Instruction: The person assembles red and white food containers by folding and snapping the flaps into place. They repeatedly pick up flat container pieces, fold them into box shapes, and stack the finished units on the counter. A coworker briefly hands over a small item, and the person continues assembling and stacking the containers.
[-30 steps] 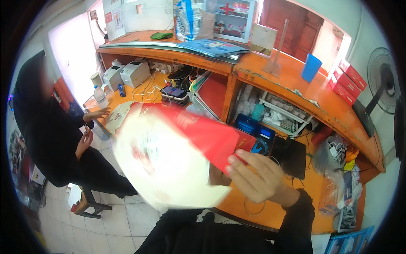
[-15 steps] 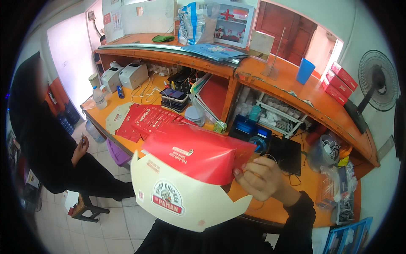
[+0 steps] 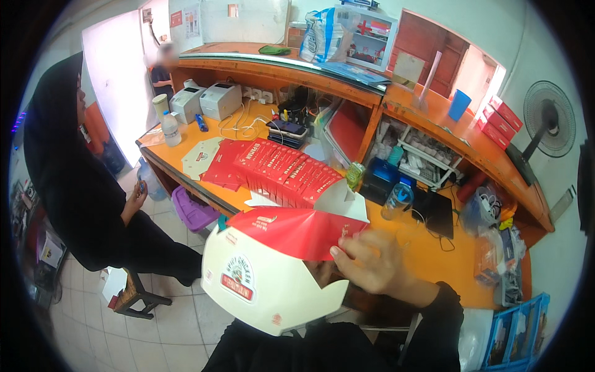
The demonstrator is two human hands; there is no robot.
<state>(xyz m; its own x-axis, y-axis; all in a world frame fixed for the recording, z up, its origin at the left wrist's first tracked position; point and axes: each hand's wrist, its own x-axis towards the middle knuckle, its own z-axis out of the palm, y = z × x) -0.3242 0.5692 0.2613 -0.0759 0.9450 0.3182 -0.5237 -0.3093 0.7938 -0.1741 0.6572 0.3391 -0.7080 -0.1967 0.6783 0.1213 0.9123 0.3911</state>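
My right hand point(image 3: 375, 266) grips the red flap of a red and white cardboard food box point(image 3: 273, 279), which I hold partly folded in front of my chest, white printed side toward me. My left hand is hidden behind the box. Just beyond the box, a fanned row of flat red box blanks point(image 3: 282, 170) lies on the orange counter point(image 3: 427, 254), with one white blank point(image 3: 201, 156) at its left end.
A person in black point(image 3: 68, 186) stands at the left beside a stool point(image 3: 133, 294). Two white printers point(image 3: 220, 99), a bottle point(image 3: 170, 127), a phone stack point(image 3: 286, 131) and cables lie on the counter. A purple bin point(image 3: 195, 211) sits underneath. A fan point(image 3: 548, 121) stands at the right.
The box has swung from a blurred tilt into a steadier position lower before me, its red flap now folded over the top. My right hand has shifted along the flap edge.
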